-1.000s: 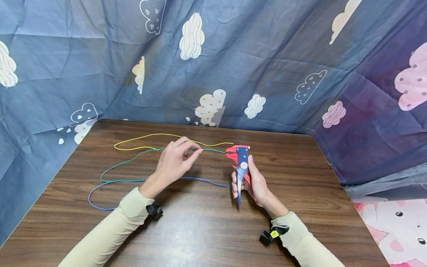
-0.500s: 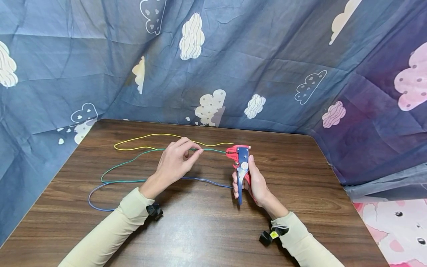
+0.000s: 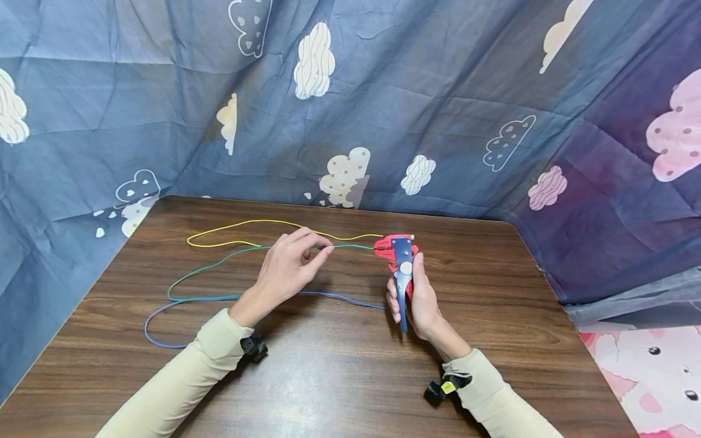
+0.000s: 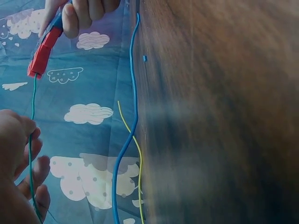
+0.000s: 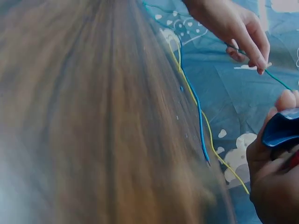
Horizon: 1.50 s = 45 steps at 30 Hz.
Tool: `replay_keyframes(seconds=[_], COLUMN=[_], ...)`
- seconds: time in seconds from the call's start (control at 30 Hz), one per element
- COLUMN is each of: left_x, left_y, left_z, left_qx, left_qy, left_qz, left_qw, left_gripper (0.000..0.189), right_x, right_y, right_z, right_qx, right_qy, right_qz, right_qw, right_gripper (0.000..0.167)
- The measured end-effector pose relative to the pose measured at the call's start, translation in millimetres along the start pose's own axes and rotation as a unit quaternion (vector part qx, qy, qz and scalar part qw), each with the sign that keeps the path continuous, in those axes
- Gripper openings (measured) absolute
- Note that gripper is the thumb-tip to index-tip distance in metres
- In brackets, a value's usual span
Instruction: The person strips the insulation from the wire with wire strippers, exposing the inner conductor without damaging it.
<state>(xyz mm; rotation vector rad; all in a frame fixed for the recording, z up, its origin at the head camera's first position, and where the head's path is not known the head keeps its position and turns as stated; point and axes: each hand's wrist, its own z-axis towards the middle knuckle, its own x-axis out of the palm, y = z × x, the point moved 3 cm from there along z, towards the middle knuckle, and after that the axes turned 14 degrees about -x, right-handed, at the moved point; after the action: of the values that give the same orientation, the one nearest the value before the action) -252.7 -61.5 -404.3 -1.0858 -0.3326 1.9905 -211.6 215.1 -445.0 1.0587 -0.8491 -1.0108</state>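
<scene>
My left hand (image 3: 290,261) pinches a green wire (image 3: 353,246) between thumb and forefinger, above the table. From there the wire runs right, its end in the red jaws of a wire stripper (image 3: 402,255). My right hand (image 3: 424,301) grips the stripper's blue and red handles, fingers wrapped round them. In the left wrist view, the green wire (image 4: 33,100) stretches straight from my fingers up to the stripper's red head (image 4: 41,58). The right wrist view shows a blue handle (image 5: 282,128) inside my right hand; the stripper's head is out of sight there.
A yellow wire (image 3: 241,221) loops on the table (image 3: 339,389) behind my left hand. A blue wire (image 3: 339,296) lies nearer me, passing under my left arm. A tiny blue piece (image 4: 145,58) rests beside it. A cloud-patterned curtain (image 3: 383,91) hangs behind the table.
My right hand has squeezed the stripper's handles closer together and shifted slightly right with the tool. A red part now shows on the right of its head. My left hand stays almost still.
</scene>
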Motion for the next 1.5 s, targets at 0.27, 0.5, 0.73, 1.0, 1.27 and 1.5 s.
replay_keyframes(seconds=[0.27, 0.5, 0.73, 1.0, 1.27, 1.5], left_x=[0.8, 0.6, -0.6, 0.8, 0.6, 0.5], left_y=[2.0, 3.6, 3.6, 4.6, 4.5, 5.9], left_z=[-0.4, -0.2, 0.4, 0.8, 0.7, 1.0], left_qx=[0.000, 0.003, 0.002, 0.004, 0.009, 0.002], left_qy=[0.007, 0.006, 0.010, 0.022, 0.023, 0.020], left_qz=[0.001, 0.000, -0.004, -0.016, -0.018, -0.001], left_qw=[1.0000, 1.0000, 0.9999, 0.9996, 0.9995, 0.9998], left_gripper=[0.012, 0.011, 0.011, 0.017, 0.025, 0.024], right_x=[-0.6, -0.7, -1.0, 0.1, 0.3, 1.0], right_y=[-3.2, -5.9, -6.7, -7.3, -7.6, -6.5], right_z=[0.4, -1.3, -1.7, -1.3, -1.4, -0.7], right_qx=[-0.001, 0.015, 0.019, 0.009, 0.001, -0.007], right_qy=[-0.006, -0.002, 0.027, 0.052, 0.064, 0.073], right_qz=[0.010, 0.021, 0.044, 0.065, 0.087, 0.110], right_qw=[0.9999, 0.9997, 0.9985, 0.9965, 0.9942, 0.9912], right_gripper=[0.087, 0.088, 0.086, 0.086, 0.084, 0.084])
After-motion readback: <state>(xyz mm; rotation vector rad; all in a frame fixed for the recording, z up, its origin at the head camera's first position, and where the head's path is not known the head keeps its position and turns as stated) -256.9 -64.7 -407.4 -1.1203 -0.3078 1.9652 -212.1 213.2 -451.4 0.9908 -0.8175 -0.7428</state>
